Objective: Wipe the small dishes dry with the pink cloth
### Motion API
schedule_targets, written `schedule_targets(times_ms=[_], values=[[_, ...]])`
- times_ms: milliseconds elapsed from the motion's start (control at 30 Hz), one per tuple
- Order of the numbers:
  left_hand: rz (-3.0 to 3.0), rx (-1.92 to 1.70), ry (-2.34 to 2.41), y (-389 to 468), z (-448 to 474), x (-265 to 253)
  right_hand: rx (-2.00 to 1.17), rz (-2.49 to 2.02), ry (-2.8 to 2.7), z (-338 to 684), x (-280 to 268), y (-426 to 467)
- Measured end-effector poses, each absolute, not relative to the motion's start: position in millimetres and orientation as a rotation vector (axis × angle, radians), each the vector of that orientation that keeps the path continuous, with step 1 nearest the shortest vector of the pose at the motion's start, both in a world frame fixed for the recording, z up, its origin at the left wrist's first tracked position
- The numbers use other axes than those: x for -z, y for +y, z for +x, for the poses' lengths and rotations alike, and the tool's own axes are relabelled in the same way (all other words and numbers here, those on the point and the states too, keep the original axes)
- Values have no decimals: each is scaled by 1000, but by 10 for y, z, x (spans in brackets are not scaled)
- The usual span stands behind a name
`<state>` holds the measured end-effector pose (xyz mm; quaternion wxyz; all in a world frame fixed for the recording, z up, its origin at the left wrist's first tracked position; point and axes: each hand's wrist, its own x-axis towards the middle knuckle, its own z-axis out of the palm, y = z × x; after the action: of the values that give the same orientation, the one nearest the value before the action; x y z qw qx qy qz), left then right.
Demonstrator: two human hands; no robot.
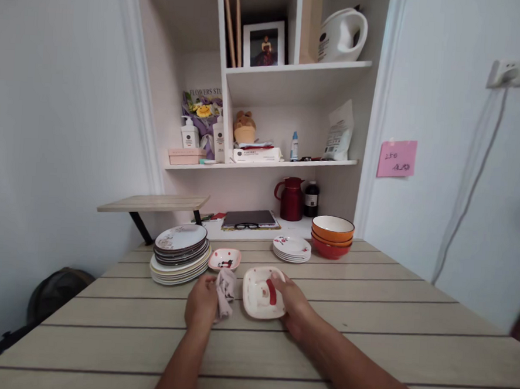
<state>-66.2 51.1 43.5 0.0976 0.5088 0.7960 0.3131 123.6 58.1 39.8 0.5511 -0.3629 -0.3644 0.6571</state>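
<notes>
My right hand (pixel 295 302) grips a squarish cream bowl (pixel 256 300) with a red pattern inside, thumb over the rim and the other fingers mostly hidden beneath. Its inside is tilted toward me. In my left hand (pixel 201 301) a crumpled pale pinkish cloth (pixel 225 295) is pinched, hanging just left of the bowl and apart from it. Behind the cloth, a small square dish (pixel 224 256) with a pink rim and a dark and red picture rests on the table.
Stacked plates (pixel 180 257) stand at the left, small floral plates (pixel 292 249) at the back middle, and orange and red bowls (pixel 333 237) at the back right. Behind the slatted table (pixel 365 353) are a raised wooden shelf (pixel 154 202), a laptop (pixel 249 218) with glasses, and a red jug (pixel 292 199).
</notes>
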Motion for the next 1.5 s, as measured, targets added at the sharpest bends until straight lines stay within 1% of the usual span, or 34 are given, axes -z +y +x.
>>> schedule_targets(times_ms=[200, 300, 400, 467, 567, 700, 867, 1000, 1200, 1300, 1367, 1433, 1500], values=[[1864, -823, 2158, 402, -278, -383, -1487, -805, -947, 1233, -360, 605], [1985, -748, 2178, 374, -202, -375, -1465, -799, -991, 1233, -329, 611], [2014, -746, 2181, 369, -228, -399, -1427, -828, -1069, 1233, -345, 596], [1953, -810, 2224, 374, -272, -433, -1382, -829, -1160, 1227, -373, 579], [1638, -976, 2361, 400, -395, -489, -1317, -825, -1272, 1216, -397, 565], [1438, -950, 2410, 460, -616, -510, -1353, -853, -1176, 1220, -361, 595], [1548, -901, 2320, 466, -545, -455, -1469, -830, -975, 1227, -301, 646], [1785, -858, 2145, 399, -285, -417, -1429, -809, -1047, 1225, -283, 641], [1936, -788, 2129, 345, -212, -428, -1391, -776, -1125, 1234, -320, 607], [1884, -858, 2205, 349, -266, -459, -1334, -757, -1224, 1227, -355, 585], [1718, -959, 2307, 369, -347, -481, -1307, -763, -1289, 1212, -373, 566], [1512, -1047, 2365, 404, -466, -492, -1322, -784, -1300, 1190, -384, 544], [1459, -1037, 2357, 445, -583, -484, -1389, -811, -1221, 1170, -389, 528]])
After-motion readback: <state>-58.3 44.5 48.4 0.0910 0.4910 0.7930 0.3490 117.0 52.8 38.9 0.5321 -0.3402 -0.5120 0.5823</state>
